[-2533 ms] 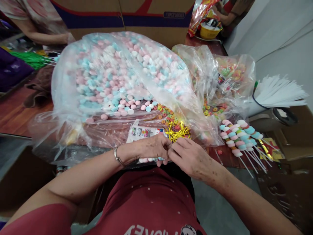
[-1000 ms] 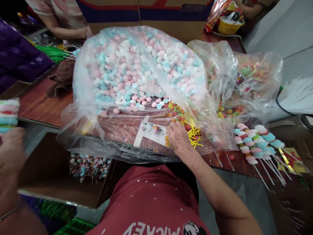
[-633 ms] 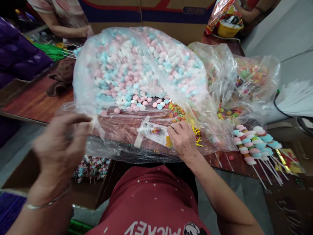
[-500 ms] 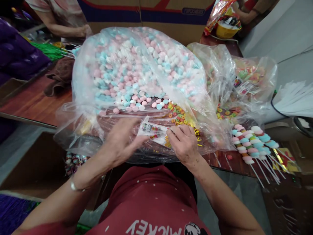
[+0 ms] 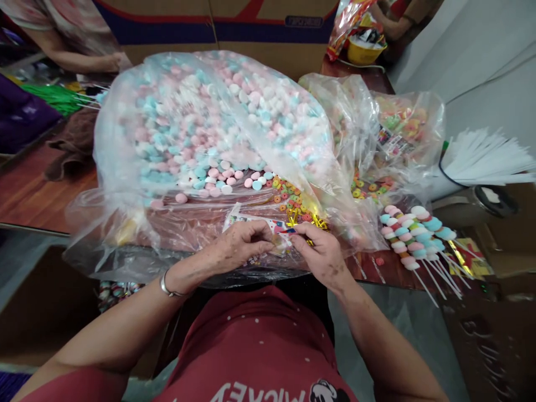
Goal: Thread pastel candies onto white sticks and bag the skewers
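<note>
My left hand and my right hand meet at the table's near edge, fingers pinched on a small printed clear wrapper between them. Just beyond my right fingers lies a heap of gold twist ties. Coloured ring candies spill from under the big clear bag of pink, blue and white disc candies. Finished candy skewers on white sticks lie to the right of my right hand.
A second clear bag with ring candies stands at the right, beside a bundle of white sticks. A cardboard box with wrapped candies sits low on the left. Another person's arm works at the back left; a yellow bowl is behind.
My left hand was out at the left over the box with a stack of candies, came back empty, and now pinches the printed wrapper together with my right hand.
</note>
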{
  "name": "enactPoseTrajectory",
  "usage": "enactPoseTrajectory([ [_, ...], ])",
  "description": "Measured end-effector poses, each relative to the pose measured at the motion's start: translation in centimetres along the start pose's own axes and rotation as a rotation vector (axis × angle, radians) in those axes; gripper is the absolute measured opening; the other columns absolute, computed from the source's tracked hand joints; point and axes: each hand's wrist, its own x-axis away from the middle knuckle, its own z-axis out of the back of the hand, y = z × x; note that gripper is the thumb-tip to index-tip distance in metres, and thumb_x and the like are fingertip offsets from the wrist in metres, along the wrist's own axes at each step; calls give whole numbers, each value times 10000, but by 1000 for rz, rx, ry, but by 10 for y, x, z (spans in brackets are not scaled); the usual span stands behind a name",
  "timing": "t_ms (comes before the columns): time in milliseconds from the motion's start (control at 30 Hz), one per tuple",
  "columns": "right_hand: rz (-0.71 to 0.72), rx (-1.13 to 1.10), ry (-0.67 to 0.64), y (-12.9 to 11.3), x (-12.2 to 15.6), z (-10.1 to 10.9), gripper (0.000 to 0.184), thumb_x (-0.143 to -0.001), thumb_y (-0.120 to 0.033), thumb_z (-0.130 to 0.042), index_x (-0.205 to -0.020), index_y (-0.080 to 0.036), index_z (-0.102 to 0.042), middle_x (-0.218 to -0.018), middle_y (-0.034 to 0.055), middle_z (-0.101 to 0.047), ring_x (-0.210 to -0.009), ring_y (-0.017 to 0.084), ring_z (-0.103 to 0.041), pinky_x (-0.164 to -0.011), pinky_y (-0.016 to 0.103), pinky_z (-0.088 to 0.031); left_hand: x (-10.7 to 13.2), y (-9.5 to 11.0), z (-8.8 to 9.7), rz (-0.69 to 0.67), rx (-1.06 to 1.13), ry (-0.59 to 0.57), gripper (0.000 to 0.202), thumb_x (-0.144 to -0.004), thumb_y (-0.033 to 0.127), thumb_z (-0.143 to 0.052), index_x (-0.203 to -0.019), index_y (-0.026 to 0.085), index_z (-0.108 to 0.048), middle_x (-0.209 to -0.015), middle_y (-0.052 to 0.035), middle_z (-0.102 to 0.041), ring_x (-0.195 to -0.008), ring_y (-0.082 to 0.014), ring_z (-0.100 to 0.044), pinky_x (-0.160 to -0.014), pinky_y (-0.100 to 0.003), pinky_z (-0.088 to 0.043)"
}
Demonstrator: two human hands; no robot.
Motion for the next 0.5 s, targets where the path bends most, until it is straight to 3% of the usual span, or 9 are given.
enactPoseTrajectory([
  [133, 121, 26, 8, 2, 6, -1, 120, -903, -194, -541, -917, -211, -659, -845, 22, -677, -805, 152, -626, -758, 286, -500, 4, -10, -8, -173, -230, 71, 132, -884, 207, -541, -759, 163, -552, -665, 30, -552, -603, -93, -475, -571, -196, -376],
  [300, 317, 175, -13, 0, 16, 0, 165, -950, -164, -480, -890, -185, -633, -792, 38, -640, -760, 152, -569, -700, 279, -467, 14, -23, -20, -392, -374, 44, 170, -952, 195, -461, -806, 166, -542, -626, 29, -532, -543, -92, -453, -539, -204, -347],
  [367, 380, 273, 36, -2, 19, -1, 203, -964, -190, -462, -827, -181, -610, -717, 33, -594, -698, 159, -513, -655, 285, -436, 15, -22, -24, -377, -343, 47, 174, -960, 193, -434, -824, 169, -540, -615, 33, -519, -533, -94, -444, -533, -209, -343],
  [500, 431, 364, 146, -3, 22, -4, 274, -974, -215, -452, -720, -188, -552, -630, 16, -510, -627, 158, -432, -610, 291, -385, 13, -11, -30, -163, -140, 8, 143, -943, 244, -462, -861, 171, -553, -676, 26, -558, -599, -102, -481, -579, -211, -384],
])
